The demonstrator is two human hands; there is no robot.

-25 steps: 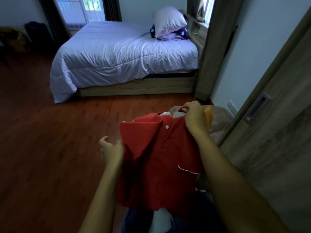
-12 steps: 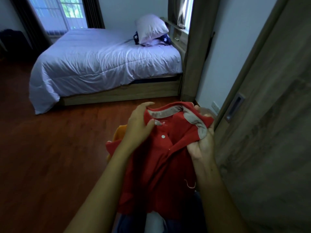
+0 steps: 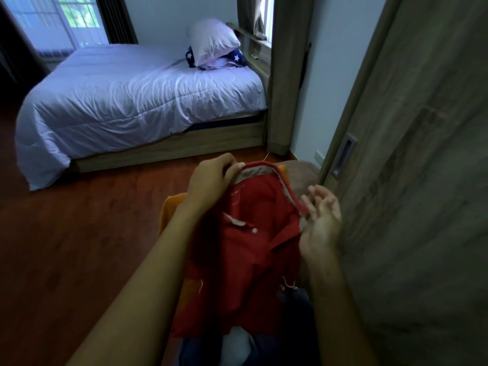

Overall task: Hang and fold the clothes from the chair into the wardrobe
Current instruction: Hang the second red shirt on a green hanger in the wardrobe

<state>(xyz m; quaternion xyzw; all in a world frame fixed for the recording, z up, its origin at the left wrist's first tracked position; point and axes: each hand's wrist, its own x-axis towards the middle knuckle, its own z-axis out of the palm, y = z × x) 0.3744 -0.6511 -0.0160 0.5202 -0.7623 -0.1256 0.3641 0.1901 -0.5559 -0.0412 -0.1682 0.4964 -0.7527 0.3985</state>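
I hold a red polo shirt (image 3: 245, 249) with a grey collar up in front of me. My left hand (image 3: 211, 179) pinches the top of the collar. My right hand (image 3: 320, 223) is at the collar's right end, palm towards me, fingers loosely spread off the cloth; the collar end touches the thumb side. Under the shirt lie an orange garment (image 3: 171, 207) and dark blue and white clothes (image 3: 237, 347). These cover most of the brown chair (image 3: 303, 175). The wardrobe's wooden sliding door (image 3: 422, 194) stands close on my right, its recessed handle (image 3: 343, 157) just beyond my right hand.
A bed (image 3: 132, 101) with a pale quilt and pillows stands ahead across the red-brown wooden floor (image 3: 79, 247). A wooden post (image 3: 287, 75) and a curtained window are behind the chair. Bare floor lies to my left.
My left hand slid up to the top of the collar. My right hand loosened its grip and its fingers spread. The view turned slightly left.
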